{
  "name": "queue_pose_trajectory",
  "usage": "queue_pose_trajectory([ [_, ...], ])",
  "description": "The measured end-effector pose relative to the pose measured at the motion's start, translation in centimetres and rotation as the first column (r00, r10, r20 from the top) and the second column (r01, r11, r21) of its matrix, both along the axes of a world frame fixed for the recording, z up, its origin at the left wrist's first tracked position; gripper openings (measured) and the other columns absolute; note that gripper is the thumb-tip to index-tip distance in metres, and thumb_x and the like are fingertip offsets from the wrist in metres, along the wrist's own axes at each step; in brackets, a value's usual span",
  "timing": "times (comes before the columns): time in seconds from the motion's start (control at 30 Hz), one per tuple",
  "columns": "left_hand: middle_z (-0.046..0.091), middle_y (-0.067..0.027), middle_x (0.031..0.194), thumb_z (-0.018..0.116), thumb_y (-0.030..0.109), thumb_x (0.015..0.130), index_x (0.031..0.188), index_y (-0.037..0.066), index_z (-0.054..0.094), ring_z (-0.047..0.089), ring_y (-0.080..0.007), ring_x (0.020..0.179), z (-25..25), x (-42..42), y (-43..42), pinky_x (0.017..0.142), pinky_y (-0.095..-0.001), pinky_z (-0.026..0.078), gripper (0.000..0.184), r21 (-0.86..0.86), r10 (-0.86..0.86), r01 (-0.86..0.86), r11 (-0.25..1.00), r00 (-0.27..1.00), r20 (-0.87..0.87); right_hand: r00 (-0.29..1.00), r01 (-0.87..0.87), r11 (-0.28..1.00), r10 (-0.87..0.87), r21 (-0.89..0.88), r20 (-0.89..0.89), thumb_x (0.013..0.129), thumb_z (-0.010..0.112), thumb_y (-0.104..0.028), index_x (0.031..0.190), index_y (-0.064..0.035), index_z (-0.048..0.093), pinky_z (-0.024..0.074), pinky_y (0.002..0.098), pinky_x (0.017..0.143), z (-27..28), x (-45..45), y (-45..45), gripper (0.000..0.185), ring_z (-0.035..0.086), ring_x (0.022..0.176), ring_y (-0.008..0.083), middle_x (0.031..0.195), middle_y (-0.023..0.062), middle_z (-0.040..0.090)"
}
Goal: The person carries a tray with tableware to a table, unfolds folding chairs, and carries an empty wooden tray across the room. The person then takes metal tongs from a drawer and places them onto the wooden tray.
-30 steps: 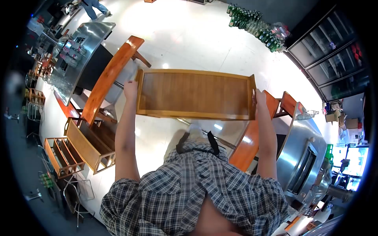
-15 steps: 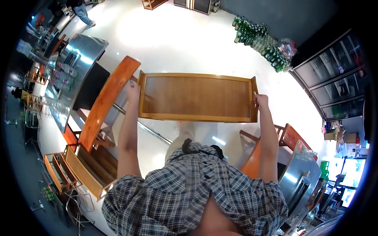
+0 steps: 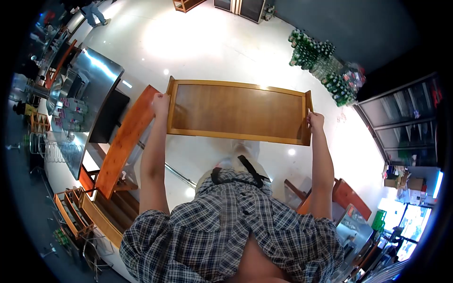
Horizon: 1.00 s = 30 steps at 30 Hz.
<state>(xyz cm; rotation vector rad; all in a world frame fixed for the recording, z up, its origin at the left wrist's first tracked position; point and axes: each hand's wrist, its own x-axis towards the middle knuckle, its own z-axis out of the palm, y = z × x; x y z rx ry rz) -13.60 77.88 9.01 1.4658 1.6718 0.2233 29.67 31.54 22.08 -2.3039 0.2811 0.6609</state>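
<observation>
Far left of the left fingers, and nearer the body, is a small wooden crate (image 3: 64, 216) split into long slots. Beside it is a bigger wooden box (image 3: 100, 217) with boards inside. An orange bench (image 3: 123, 148) is close by the left fingers.

The left hand (image 3: 161, 104) is curled around one end of a big brown wooden piece (image 3: 236, 111). It hangs between both hands. The right hand (image 3: 316, 121) grips its other end. Past the right fingers are green bottles (image 3: 339, 89), then a glass-door cabinet (image 3: 408, 127), too dim inside to tell much.

Bench (image 3: 123, 144) left of crate (image 3: 238, 111), bottles (image 3: 324, 68) beyond it, right.
</observation>
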Motion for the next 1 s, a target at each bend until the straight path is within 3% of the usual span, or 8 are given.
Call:
queue_pose_trajectory([
  [0.2,0.062,-0.0183,0.08,0.055,0.023,0.074,0.084,-0.002,0.055,0.06,-0.0273,0.076,2.2,1.3,-1.5,0.068,-0.0368,0.046,0.027,0.021,-0.033,0.033,0.999,0.999,-0.004,0.998,0.021,1.0,-0.019,0.024,-0.054,0.082,0.053,-0.007,0.07,0.0044,0.054,0.0371,0.0246,0.04,0.9,-0.6,-2.2,0.017,0.047,0.044,0.0122,0.057,0.0061,0.052],
  [0.3,0.057,-0.0092,0.069,0.051,0.02,0.077,0.079,0.0,0.052,0.053,-0.0173,0.057,0.7,0.8,-2.6,0.055,-0.031,0.043,0.021,0.071,-0.07,0.074,0.995,0.996,-0.054,0.994,0.051,0.999,-0.049,0.017,-0.099,0.079,0.052,-0.005,0.064,0.0018,0.052,0.0359,0.0255,0.038,-0.2,-0.4,-3.8,0.017,0.046,0.042,0.0129,0.054,0.0064,0.051],
  [0.37,0.061,-0.0187,0.079,0.055,0.023,0.074,0.082,-0.001,0.054,0.059,-0.0296,0.073,0.0,1.0,-3.7,0.068,-0.038,0.046,0.026,-0.043,-0.109,0.106,0.993,0.991,-0.08,0.996,0.055,0.998,-0.055,-0.01,-0.073,0.078,0.052,-0.005,0.061,0.0015,0.051,0.0361,0.0261,0.038,0.3,0.1,-5.2,0.018,0.046,0.041,0.0133,0.053,0.0068,0.05],
  [0.47,0.061,-0.0187,0.076,0.055,0.023,0.074,0.079,0.0,0.054,0.059,-0.0303,0.072,-0.5,2.4,-3.3,0.067,-0.0381,0.046,0.024,-0.035,-0.113,0.112,0.993,0.993,-0.016,0.998,0.043,0.995,-0.047,-0.088,-0.044,0.076,0.052,-0.005,0.056,0.0009,0.05,0.0367,0.0274,0.037,-0.8,0.1,-5.5,0.021,0.047,0.041,0.0143,0.051,0.0077,0.05],
  [0.57,0.061,-0.0192,0.077,0.058,0.024,0.074,0.081,0.001,0.053,0.059,-0.0318,0.074,1.0,1.8,-2.7,0.067,-0.039,0.045,0.024,-0.023,-0.181,0.18,0.983,0.979,-0.091,0.99,-0.131,0.968,0.139,-0.215,0.021,0.074,0.053,-0.005,0.059,0.0027,0.054,0.038,0.0281,0.038,-0.5,1.1,-3.7,0.017,0.049,0.042,0.0152,0.052,0.0084,0.052],
  [0.7,0.061,-0.0192,0.078,0.06,0.023,0.075,0.087,0.003,0.052,0.059,-0.0345,0.077,3.8,1.0,-3.5,0.068,-0.0405,0.045,0.025,0.022,-0.236,0.247,0.969,0.945,-0.225,0.914,-0.295,0.728,0.403,-0.619,0.039,0.076,0.057,-0.018,0.074,-0.0017,0.066,0.0477,0.0347,0.058,3.2,-0.9,0.6,0.019,0.062,0.058,0.0219,0.063,0.0121,0.063],
  [0.83,0.061,-0.0189,0.08,0.056,0.017,0.08,0.094,0.006,0.05,0.058,-0.037,0.08,3.4,0.6,-5.0,0.068,-0.0434,0.045,0.019,0.068,-0.334,0.368,0.927,0.896,-0.292,0.863,-0.319,0.679,0.496,-0.661,0.094,0.076,0.059,-0.021,0.079,-0.0032,0.067,0.0482,0.0389,0.064,2.0,0.1,0.0,0.02,0.063,0.066,0.029,0.067,0.0146,0.064],
  [1.0,0.061,-0.0172,0.083,0.051,0.012,0.082,0.095,0.005,0.05,0.058,-0.0375,0.08,1.9,-0.8,-5.8,0.068,-0.045,0.044,0.014,0.103,-0.463,0.544,0.832,0.786,-0.409,0.86,-0.4,0.601,0.507,-0.692,-0.057,0.077,0.056,-0.02,0.087,-0.0029,0.066,0.0483,0.0404,0.072,0.3,-1.6,-1.2,0.022,0.062,0.08,0.0336,0.084,0.0199,0.064],
])
